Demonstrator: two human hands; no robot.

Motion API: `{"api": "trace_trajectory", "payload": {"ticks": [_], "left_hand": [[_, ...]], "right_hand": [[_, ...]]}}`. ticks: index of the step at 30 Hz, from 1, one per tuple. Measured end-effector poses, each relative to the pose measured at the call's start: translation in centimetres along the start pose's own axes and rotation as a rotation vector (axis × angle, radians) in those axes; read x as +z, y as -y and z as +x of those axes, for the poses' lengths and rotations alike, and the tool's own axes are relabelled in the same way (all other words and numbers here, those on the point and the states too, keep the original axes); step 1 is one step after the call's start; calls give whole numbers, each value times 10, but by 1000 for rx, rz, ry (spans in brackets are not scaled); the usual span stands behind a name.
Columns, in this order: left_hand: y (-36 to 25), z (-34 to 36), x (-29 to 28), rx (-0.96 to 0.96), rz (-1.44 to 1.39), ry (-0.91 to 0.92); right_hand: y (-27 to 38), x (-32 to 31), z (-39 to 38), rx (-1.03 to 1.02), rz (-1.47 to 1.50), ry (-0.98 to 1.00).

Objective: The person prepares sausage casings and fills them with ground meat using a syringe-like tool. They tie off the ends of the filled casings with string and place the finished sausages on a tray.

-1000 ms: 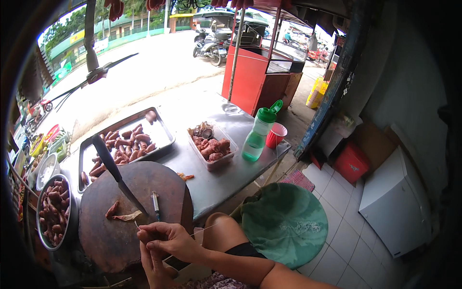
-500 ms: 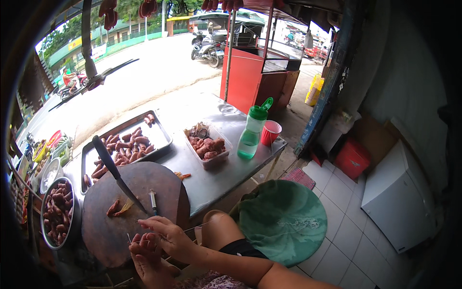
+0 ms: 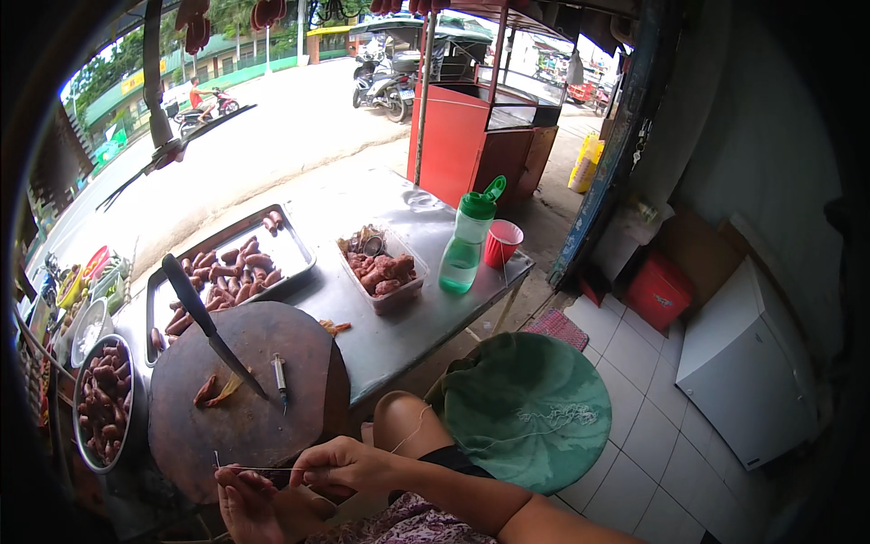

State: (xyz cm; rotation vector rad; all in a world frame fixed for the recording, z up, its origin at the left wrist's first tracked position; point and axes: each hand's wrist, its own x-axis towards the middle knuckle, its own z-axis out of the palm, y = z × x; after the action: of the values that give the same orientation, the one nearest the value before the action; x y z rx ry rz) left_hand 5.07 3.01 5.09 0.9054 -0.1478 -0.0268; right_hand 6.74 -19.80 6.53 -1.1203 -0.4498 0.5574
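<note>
The step in hand appears to be thread handling at the lower left of the frame: the left hand (image 3: 246, 506) is raised with its fingers partly curled, beside the front edge of the chopping block, and the thread (image 3: 276, 469) runs from its fingertips to the right hand (image 3: 349, 466). Whether the left grip encloses a reddish piece at the fingertips cannot be told; the right grip is closed, thumb and forefinger pinching the thread. From there the thread passes over the knee (image 3: 399, 422) to a loose pile on the green round seat (image 3: 544, 458) at lower right. By judgement, the next move calls for even tension and a free run of thread from that pile; the tangled strands could snag. Surroundings, left to right: a metal bowl (image 3: 139, 431) of sausages at far left; a metal tray (image 3: 290, 249) of sausages on the desk (image 3: 376, 352); the chopping block (image 3: 204, 440), carrying a knife (image 3: 215, 334) tilted on its tip and a syringe-like tool (image 3: 280, 374) just beside that tip; then a clear container (image 3: 396, 302) of meat, a green-capped bottle (image 3: 460, 254) and a red cup (image 3: 503, 245). The main obstruction is the exposed blade, beyond the hands; keep the thread clear of it.
</note>
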Motion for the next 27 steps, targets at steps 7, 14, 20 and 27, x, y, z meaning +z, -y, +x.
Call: {"api": "trace_trajectory", "payload": {"ticks": [7, 14, 20, 27], "left_hand": [[4, -2, 7, -47, 467, -53], [-8, 49, 10, -112, 770, -4], [1, 92, 0, 8, 1048, -3], [11, 118, -15, -10, 1340, -17]], "right_hand": [[22, -15, -11, -150, -32, -435], [21, -36, 25, -232, -233, -701], [17, -58, 57, -289, -362, -749], [7, -89, 106, -240, -930, -924]]}}
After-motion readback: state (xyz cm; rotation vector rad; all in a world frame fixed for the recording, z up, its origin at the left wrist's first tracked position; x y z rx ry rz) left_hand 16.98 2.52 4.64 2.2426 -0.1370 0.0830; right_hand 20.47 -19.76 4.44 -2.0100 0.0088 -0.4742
